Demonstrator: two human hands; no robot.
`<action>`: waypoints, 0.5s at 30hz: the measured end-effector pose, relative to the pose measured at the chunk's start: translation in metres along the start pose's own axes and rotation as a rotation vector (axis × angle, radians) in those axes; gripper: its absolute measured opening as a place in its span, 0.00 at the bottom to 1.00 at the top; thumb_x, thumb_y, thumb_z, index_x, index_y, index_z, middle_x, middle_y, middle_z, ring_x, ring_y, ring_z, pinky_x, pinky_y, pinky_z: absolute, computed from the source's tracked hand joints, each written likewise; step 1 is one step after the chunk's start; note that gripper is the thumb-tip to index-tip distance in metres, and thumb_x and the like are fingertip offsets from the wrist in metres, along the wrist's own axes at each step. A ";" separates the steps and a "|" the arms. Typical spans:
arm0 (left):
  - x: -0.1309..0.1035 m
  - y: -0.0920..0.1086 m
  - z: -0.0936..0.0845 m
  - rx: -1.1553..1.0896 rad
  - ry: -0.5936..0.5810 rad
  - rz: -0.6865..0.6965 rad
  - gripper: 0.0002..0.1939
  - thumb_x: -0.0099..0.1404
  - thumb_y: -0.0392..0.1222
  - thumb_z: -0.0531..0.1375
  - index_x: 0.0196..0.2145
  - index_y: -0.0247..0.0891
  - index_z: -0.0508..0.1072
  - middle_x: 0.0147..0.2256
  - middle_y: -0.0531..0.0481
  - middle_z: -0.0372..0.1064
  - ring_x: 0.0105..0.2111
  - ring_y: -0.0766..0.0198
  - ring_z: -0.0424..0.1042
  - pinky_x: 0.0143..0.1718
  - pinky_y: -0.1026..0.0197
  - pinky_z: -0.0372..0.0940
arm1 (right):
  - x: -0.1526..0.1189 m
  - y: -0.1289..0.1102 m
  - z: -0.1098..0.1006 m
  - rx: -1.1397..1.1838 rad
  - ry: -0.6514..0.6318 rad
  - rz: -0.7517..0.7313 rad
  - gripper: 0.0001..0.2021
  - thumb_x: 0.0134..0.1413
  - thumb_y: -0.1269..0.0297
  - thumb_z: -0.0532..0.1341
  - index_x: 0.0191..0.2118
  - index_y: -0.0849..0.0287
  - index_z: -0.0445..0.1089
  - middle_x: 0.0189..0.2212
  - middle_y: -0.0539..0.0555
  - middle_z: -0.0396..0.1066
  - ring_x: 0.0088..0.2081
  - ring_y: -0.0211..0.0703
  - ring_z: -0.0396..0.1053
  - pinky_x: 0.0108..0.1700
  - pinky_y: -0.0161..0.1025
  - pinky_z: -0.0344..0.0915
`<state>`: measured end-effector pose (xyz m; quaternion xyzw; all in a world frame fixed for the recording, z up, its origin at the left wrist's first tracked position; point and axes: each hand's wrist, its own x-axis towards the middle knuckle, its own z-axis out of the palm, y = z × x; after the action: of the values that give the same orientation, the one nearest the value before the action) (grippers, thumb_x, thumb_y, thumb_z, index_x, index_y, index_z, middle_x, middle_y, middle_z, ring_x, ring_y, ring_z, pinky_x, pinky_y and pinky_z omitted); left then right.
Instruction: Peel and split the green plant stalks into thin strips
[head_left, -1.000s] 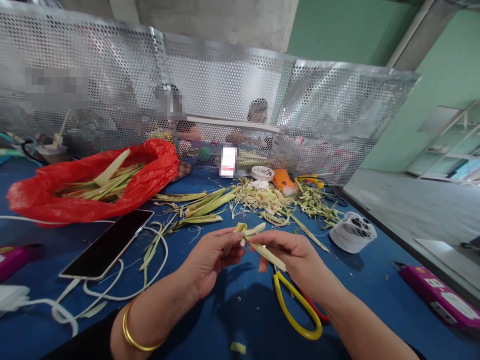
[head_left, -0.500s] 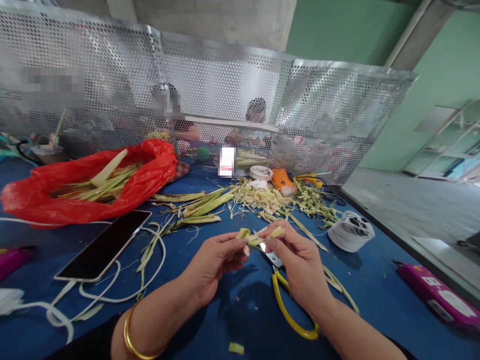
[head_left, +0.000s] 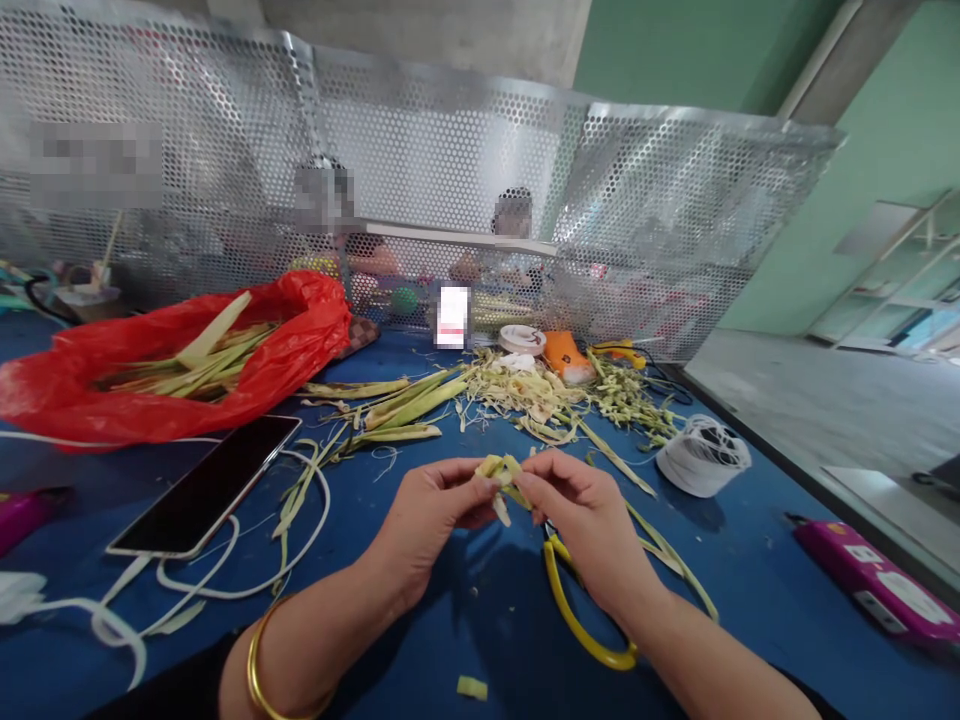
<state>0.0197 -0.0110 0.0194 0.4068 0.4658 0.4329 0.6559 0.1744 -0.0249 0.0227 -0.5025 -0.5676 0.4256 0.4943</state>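
Note:
A pale yellow-green strip of dried plant leaf (head_left: 496, 470) is bent into a small looped shape between my hands, with a whitish end hanging below. My left hand (head_left: 439, 505) pinches its left side between thumb and fingers. On the other side, my right hand (head_left: 574, 510) pinches the strip with thumb and forefinger. Yellow-handled scissors (head_left: 559, 590) lie on the table under my right hand, their blades mostly hidden by it. A small cut piece of leaf (head_left: 472, 688) rests near the front edge of the view.
Long leaves (head_left: 416, 405) and shredded scraps (head_left: 529, 395) lie beyond my hands. A red plastic bag (head_left: 172, 425) of leaves and a phone (head_left: 206, 490) on a white cable are at left. White cord (head_left: 701, 458) and a magenta box-like object (head_left: 874, 580) stand right. Behind is a perforated metal screen (head_left: 450, 150).
My right hand has drawn slightly closer to my left, and the strip's free right end is now folded in toward the loop. The scissor blades are more covered.

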 end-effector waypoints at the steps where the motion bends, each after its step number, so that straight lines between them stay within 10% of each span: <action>1: 0.000 0.000 0.000 0.000 0.004 0.006 0.18 0.48 0.44 0.70 0.36 0.34 0.80 0.26 0.48 0.74 0.24 0.67 0.68 0.29 0.65 0.62 | 0.000 0.000 0.000 -0.019 -0.029 0.013 0.09 0.49 0.60 0.62 0.26 0.60 0.69 0.20 0.47 0.63 0.22 0.34 0.58 0.24 0.32 0.56; 15: -0.005 0.000 0.005 0.198 0.031 0.144 0.16 0.48 0.43 0.69 0.36 0.36 0.81 0.27 0.50 0.76 0.26 0.65 0.67 0.29 0.65 0.62 | 0.002 0.001 -0.001 -0.070 -0.070 0.088 0.11 0.47 0.60 0.61 0.21 0.61 0.66 0.17 0.45 0.57 0.21 0.32 0.53 0.22 0.32 0.51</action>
<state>0.0233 -0.0165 0.0217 0.4952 0.4859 0.4370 0.5724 0.1755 -0.0226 0.0224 -0.5286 -0.5763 0.4444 0.4370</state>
